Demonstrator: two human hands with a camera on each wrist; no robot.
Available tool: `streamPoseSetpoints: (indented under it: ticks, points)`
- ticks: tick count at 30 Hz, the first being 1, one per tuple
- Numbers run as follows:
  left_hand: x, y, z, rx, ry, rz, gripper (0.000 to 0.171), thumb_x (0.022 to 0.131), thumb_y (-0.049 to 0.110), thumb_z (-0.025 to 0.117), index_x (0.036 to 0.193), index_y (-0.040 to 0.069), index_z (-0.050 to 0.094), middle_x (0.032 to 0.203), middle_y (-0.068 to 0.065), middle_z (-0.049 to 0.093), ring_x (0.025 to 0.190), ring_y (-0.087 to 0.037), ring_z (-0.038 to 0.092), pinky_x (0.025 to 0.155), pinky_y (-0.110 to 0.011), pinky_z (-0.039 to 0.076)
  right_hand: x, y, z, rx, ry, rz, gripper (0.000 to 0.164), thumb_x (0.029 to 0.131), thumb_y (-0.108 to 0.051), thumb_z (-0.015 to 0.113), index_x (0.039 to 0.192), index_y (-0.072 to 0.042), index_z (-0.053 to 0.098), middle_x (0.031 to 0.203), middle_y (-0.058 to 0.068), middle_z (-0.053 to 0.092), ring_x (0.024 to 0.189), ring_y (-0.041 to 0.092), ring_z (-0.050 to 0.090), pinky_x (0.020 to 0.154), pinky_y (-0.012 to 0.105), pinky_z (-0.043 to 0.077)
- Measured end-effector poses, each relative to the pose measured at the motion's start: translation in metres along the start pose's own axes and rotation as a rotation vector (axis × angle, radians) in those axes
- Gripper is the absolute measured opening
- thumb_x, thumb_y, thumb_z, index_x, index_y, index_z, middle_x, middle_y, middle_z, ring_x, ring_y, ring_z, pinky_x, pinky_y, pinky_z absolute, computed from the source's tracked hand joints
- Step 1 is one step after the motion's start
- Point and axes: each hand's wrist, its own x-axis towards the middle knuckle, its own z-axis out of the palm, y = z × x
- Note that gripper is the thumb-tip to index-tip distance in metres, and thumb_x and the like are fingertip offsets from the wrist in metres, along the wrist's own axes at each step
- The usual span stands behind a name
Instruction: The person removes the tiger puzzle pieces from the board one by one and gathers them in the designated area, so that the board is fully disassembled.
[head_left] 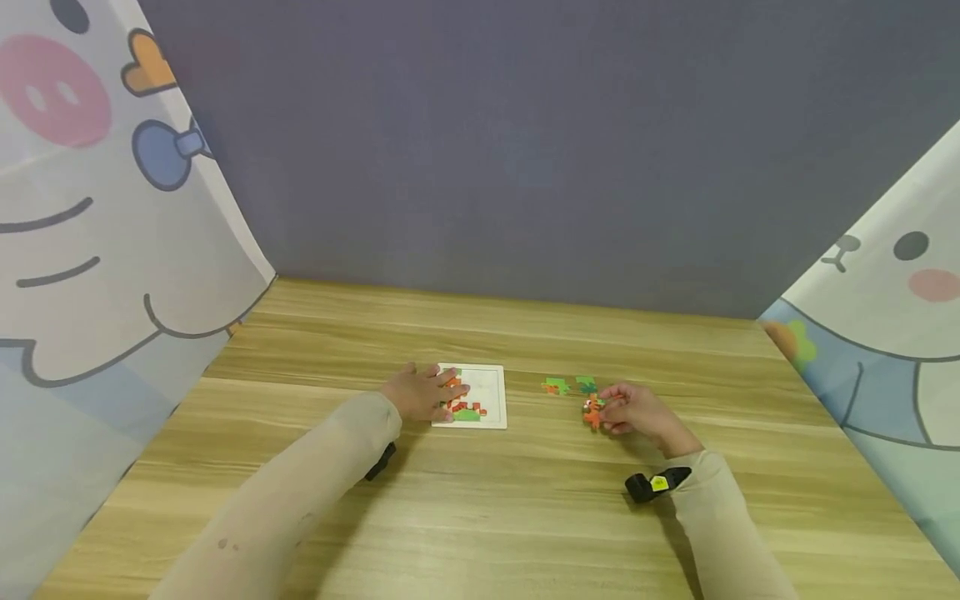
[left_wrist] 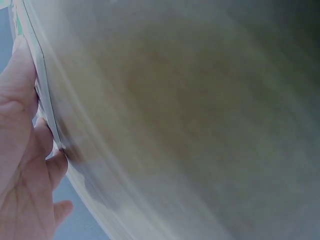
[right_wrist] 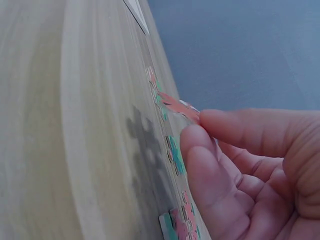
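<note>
My left hand (head_left: 420, 394) rests with spread fingers on the left side of a white-framed jigsaw tray (head_left: 493, 396). Fitted pieces in red, orange and green (head_left: 467, 413) show between and below its fingers; the tray's right part is bare white. In the left wrist view, the hand (left_wrist: 22, 130) lies along the tray's edge. Thumb and forefinger of my right hand (head_left: 637, 412) pinch an orange jigsaw piece (head_left: 592, 413) just above the table. The right wrist view shows this piece (right_wrist: 177, 106) tilted, its shadow falling on the wood.
Beyond the right hand lie a green-and-orange loose piece (head_left: 556, 387) and a green one (head_left: 586, 383). More pieces (right_wrist: 186, 220) lie under that hand in the right wrist view. A grey wall (head_left: 487, 150) backs the wooden table (head_left: 480, 508); cartoon-printed panels (head_left: 112, 217) flank it.
</note>
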Motion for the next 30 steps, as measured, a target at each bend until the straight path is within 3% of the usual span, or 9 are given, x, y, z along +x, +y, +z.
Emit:
streamPoseSetpoints:
  ticks: [15,30]
  points:
    - [0.0003,0.0009,0.0026,0.004,0.002,-0.009,0.062,0.098,0.053,0.036,0.154,0.03,0.022,0.16,0.001,0.014,0.144,-0.026,0.018,0.113,-0.054,0.018,0.0002,0.0055,0.0023,-0.018,0.039,0.086,0.036,0.09,0.002,0.059,0.121,0.017,0.047,0.075,0.001,0.064,0.062,0.01,0.062,0.056,0.022,0.053]
    - [0.0033,0.0007,0.0035,0.044,-0.004,-0.017,0.063,0.097,0.056,0.033,0.154,0.033,0.019,0.16,0.002,0.012,0.145,-0.025,0.017,0.113,-0.053,0.019,-0.0008,0.006,0.0022,-0.112,0.079,0.125,0.04,0.09,0.0,0.06,0.124,0.019,0.048,0.069,0.003,0.062,0.058,0.009,0.06,0.053,0.023,0.052]
